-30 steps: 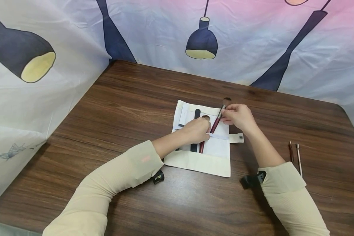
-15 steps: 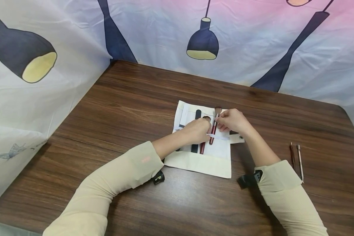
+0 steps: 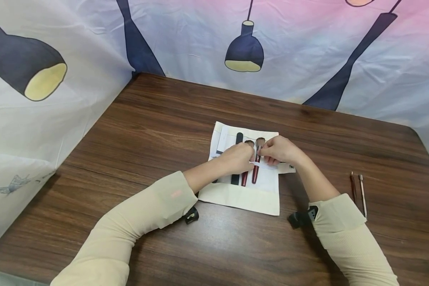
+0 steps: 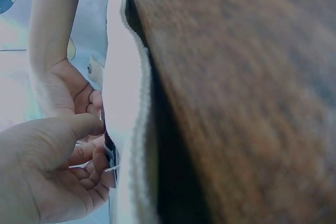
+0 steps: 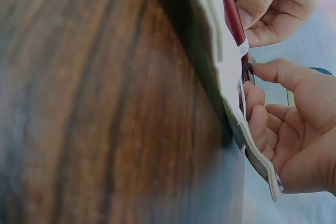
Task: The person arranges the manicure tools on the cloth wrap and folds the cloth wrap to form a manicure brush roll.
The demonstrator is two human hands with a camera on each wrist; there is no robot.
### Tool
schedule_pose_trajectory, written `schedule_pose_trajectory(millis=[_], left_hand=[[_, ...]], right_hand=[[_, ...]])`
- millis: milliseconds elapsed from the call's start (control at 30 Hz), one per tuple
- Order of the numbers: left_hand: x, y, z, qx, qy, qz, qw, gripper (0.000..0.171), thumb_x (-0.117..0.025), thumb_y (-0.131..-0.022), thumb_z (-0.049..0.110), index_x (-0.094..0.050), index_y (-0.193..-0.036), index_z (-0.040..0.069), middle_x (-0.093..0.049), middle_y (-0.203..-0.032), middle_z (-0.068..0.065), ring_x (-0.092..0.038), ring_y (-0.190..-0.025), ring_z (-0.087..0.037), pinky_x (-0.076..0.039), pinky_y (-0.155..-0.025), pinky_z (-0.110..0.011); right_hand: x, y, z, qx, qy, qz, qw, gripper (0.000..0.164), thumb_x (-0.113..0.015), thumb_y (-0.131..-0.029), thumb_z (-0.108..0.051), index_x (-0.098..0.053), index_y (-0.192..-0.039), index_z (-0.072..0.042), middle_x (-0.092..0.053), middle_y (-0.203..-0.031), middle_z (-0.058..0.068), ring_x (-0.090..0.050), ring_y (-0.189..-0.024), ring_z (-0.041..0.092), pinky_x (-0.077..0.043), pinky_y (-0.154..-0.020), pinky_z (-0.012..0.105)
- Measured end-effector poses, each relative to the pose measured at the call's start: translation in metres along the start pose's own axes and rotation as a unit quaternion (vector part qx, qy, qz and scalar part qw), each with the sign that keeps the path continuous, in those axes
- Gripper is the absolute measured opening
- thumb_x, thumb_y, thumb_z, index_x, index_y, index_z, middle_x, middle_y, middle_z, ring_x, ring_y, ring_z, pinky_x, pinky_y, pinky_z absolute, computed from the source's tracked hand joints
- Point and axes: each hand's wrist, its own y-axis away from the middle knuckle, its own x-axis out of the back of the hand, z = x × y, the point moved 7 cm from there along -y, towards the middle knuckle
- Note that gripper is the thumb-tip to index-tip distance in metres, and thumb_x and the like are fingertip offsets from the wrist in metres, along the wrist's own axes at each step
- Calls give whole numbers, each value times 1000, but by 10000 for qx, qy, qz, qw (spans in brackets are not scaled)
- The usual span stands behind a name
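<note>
You have the cream cloth pouch [image 3: 239, 197] lying open on the dark wood table [image 3: 157, 115], and both of your hands are at it. Your right hand [image 3: 282, 150] is over the pouch's right side, pinching a red-handled brush [image 3: 255, 173] near its bristle end between thumb and fingers. That brush lies lengthwise within the pouch, bristles toward the far edge and handle toward the near flap, with a white band [image 5: 244, 46] across the handle. Your left hand [image 3: 237, 159] reaches over the middle of the pouch, thumb and fingers drawn in close beside the band; you cannot tell from these views whether they pinch it. Under that hand a second brush [image 3: 244, 179], also red-handled, lies just left of the one you hold, partly hidden. Next to it, further left within the pouch, is a flat black strip [image 3: 239, 138], and near the pouch's far left corner a white flat piece [image 3: 222, 140]. A short strap [image 3: 286, 168] with a snap sticks out from the pouch's right edge, below your right wrist. Well apart to the right of the pouch, two slim tools rest side by side on the table, one dark red [image 3: 353, 188] and one silvery [image 3: 362, 196]. Beyond the pouch and table hangs a lamp-printed cloth [image 3: 200, 51].
</note>
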Motion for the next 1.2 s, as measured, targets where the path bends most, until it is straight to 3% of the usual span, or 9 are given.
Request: schedule_pose_trajectory(millis=[200,400,600,833,1033,1200], left_hand=[[0,0,0,-26,80,15,10000,27,-62,-82,7,-49,-58,12,-40,-58,4,-34,-48,-6,-28,-47,-19],[0,0,0,-59,8,5,10000,17,-63,-82,8,-59,-65,9,-44,-60,4,-36,-50,-6,-31,-50,-19],[-1,0,0,-72,-81,-23,9999,15,-63,-83,9,-59,-69,7,-49,-65,2,-39,-55,-9,-33,-53,-20],[-1,1,-1,-55,-88,-5,9999,6,-63,-83,9,-63,-78,5,-57,-75,-2,-45,-59,-10,-38,-57,-21],[-1,2,0,-17,-59,38,10000,6,-64,-83,11,-64,-80,6,-57,-86,-3,-50,-70,-13,-41,-64,-24],[-1,3,0,2,36,64,10000,8,-64,-84,11,-61,-77,8,-53,-86,-3,-47,-66,-13,-39,-60,-23]], right_hand=[[-4,1,0,85,-133,-218,9996,22,-56,-87,-16,-61,-74,1,-57,-63,5,-53,-57,16,-47,-56,29],[-8,3,-3,128,-66,-382,9992,21,-58,-85,-16,-62,-70,-1,-55,-58,3,-48,-51,14,-40,-49,27],[-12,5,-4,92,-66,-449,9989,25,-56,-86,-15,-59,-65,-3,-51,-55,3,-42,-48,13,-34,-45,26],[-9,9,-5,74,131,-262,9995,25,-60,-86,-18,-58,-66,-4,-50,-54,2,-43,-48,12,-34,-46,25],[12,35,3,-21,782,206,9967,21,-62,-86,-22,-61,-75,-4,-53,-55,1,-49,-49,13,-40,-49,28],[38,72,32,-322,993,518,9932,22,-60,-88,-24,-62,-84,-2,-56,-59,2,-54,-53,16,-43,-51,30]])
